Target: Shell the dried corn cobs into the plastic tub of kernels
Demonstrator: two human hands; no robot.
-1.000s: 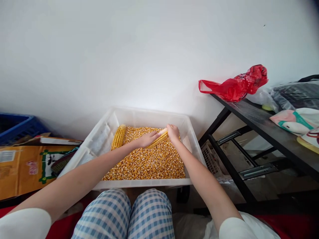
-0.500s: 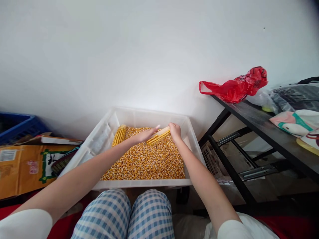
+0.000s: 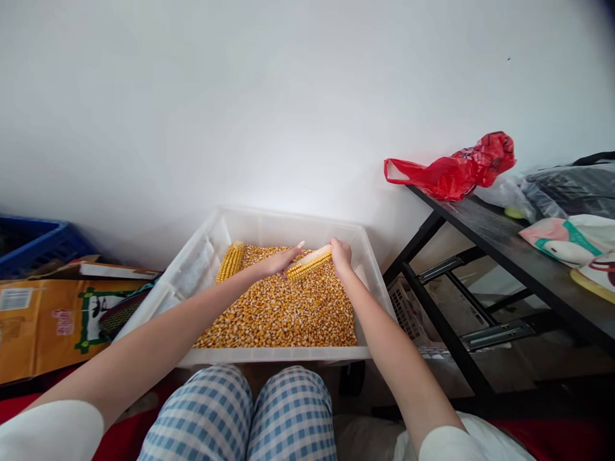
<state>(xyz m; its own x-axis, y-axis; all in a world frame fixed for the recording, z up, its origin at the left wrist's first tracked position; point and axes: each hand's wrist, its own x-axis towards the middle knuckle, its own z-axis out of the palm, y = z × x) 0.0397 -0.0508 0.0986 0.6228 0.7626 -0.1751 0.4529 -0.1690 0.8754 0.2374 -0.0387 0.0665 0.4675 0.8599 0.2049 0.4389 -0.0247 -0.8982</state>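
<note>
Over loose kernels (image 3: 283,320) in the bin (image 3: 288,353), my right hand (image 3: 341,257) grips the cob's right end while my left hand (image 3: 277,262), over the cob (image 3: 310,266) a second ago, now sits spread, thumb up, at its left end, exposing bare strip and remaining rows.

Two corn cobs (image 3: 311,264), one translucent bin (image 3: 278,354)

Forearms (image 3: 388,339) angled inward, right grip (image 3: 341,255) curled tight, left grip (image 3: 282,261) (near it) loosely extended.
</note>
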